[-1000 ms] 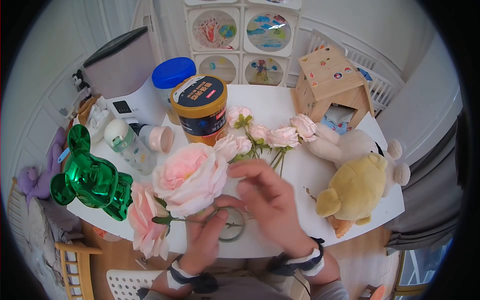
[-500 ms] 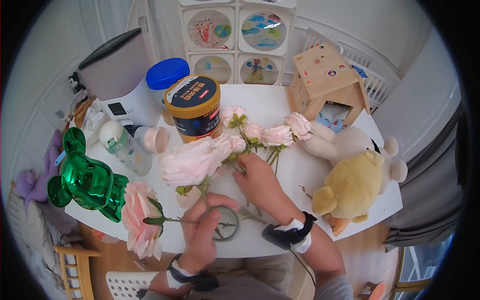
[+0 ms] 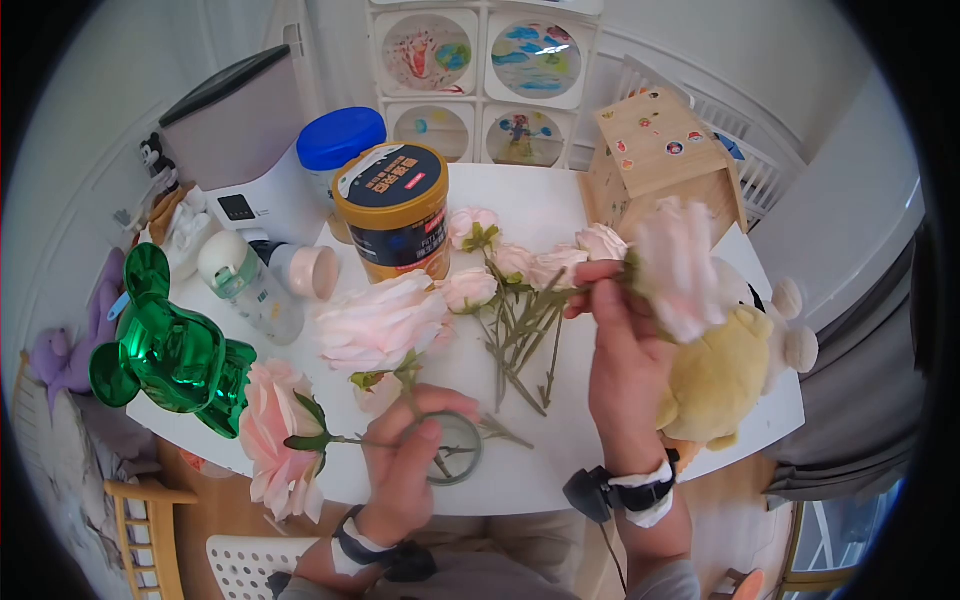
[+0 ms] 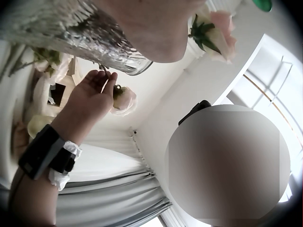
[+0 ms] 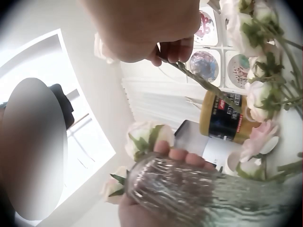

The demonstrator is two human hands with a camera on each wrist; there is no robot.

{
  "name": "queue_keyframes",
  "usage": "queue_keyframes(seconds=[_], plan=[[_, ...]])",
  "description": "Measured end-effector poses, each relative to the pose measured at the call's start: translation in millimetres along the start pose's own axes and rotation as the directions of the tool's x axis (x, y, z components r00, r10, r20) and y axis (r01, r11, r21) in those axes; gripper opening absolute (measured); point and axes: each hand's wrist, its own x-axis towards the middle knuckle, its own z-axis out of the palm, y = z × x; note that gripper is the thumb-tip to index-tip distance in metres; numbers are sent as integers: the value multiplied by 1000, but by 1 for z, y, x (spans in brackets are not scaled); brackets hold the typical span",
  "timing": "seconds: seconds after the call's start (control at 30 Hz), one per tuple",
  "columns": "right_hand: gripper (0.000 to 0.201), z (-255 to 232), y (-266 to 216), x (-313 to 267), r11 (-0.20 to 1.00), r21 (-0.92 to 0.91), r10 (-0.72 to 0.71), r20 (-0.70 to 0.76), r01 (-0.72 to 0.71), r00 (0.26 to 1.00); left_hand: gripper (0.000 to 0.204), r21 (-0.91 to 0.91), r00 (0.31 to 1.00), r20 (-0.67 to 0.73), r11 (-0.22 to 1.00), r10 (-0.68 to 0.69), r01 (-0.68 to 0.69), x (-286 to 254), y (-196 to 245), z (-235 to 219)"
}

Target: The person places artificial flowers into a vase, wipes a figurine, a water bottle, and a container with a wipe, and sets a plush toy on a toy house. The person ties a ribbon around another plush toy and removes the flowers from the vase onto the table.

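Observation:
My left hand [image 3: 400, 470] grips a ribbed clear glass vase [image 5: 189, 194], its fingers wrapped round the side. Two large pink artificial roses lean out of the vase: a pale rose [image 3: 385, 325] over the table and a pinker rose [image 3: 278, 435] to the left. At the right, my right hand [image 3: 635, 380] pinches the green stem [image 5: 203, 82] of another pale pink rose [image 3: 680, 270], raised above the table with its bloom pointing right. Several smaller roses [image 3: 470, 290] lie on the table between the hands, their stems [image 3: 515, 350] toward me.
Behind the roses stands a gold-and-black tub [image 3: 395, 215]. A glossy green bear figure [image 3: 185, 345], a bottle [image 3: 250, 290] and a grey-white appliance [image 3: 245, 140] line the left. Plush toys [image 3: 715, 385] and a wooden house [image 3: 660, 150] occupy the right of the white table [image 3: 570, 470].
My right hand reached into the loose roses, took one by its stem and lifted it to the right. My left hand stays round the vase; the pale rose in it has tipped over.

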Motion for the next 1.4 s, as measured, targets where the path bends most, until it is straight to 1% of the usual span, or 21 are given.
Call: queue_keyframes(seconds=[0.07,0.2,0.27,0.33,0.37,0.4,0.47,0.5,0.57,0.6,0.67,0.8,0.9,0.97,1.0,1.07,1.13,1.17,1.23,1.37,1.4], plan=[[16,-9,-14,-3,990,124,-85,100,72,991,34,-15,1000,-9,1000,-5,5,-1,1,1],[22,7,-46,-19,961,242,-162,115,131,980,35,-4,999,-26,999,-42,42,-3,2,2],[25,9,-50,-24,971,184,-176,131,150,976,35,9,998,-40,999,-50,51,-2,2,2],[25,14,-53,-33,988,2,-148,272,153,951,34,16,999,-34,999,-31,32,-1,5,4],[29,22,-60,-40,988,-115,-73,251,105,965,34,15,999,-31,999,-31,32,-2,5,4],[29,21,-68,-42,952,-303,41,300,55,953,33,11,998,-40,999,-41,42,-2,4,4],[26,14,-45,-45,942,-205,-142,477,267,867,32,8,998,-49,999,-50,50,-2,6,3],[26,15,-43,-48,942,-204,-143,478,267,867,32,38,998,-50,998,-48,50,-2,9,3],[19,19,-39,-55,954,-288,206,435,-81,877,32,69,997,-53,996,-48,51,-3,10,3],[19,20,-34,-59,954,-288,207,436,-82,876,33,47,997,-63,998,-47,50,-4,8,4],[16,20,-22,-66,983,-136,173,432,-126,885,34,23,996,-73,999,-47,49,-5,7,4],[25,27,-14,-66,983,-151,154,395,-101,906,36,25,997,-63,999,-35,37,-5,6,2],[19,30,-6,-63,981,-181,151,489,-70,859,39,15,997,-63,999,-33,34,-6,4,2],[13,30,5,-70,955,-206,282,423,-212,861,42,34,998,-68,999,-13,16,-7,-2,0],[13,32,4,-71,955,-206,283,423,-213,861,42,41,998,-61,999,-18,21,-9,-9,-4],[11,40,-6,-70,941,-103,337,392,-323,856,42,47,998,-53,998,-26,29,-10,-10,-7],[12,39,-4,-68,950,-143,312,440,-277,842,41,14,990,-40,991,-136,137,-11,0,-4],[14,38,-4,-67,957,-180,287,492,-227,822,41,13,990,-35,991,-136,137,-11,-1,-3],[15,37,-6,-65,962,-205,260,503,-179,824,36,-19,988,-118,995,-96,94,-14,-3,0],[17,33,-3,-68,977,-207,157,507,-57,847,34,-48,987,-100,992,-125,120,-13,0,-1],[17,33,-4,-68,977,-207,157,507,-57,848,33,-14,995,-40,996,-89,88,-10,2,-2]])
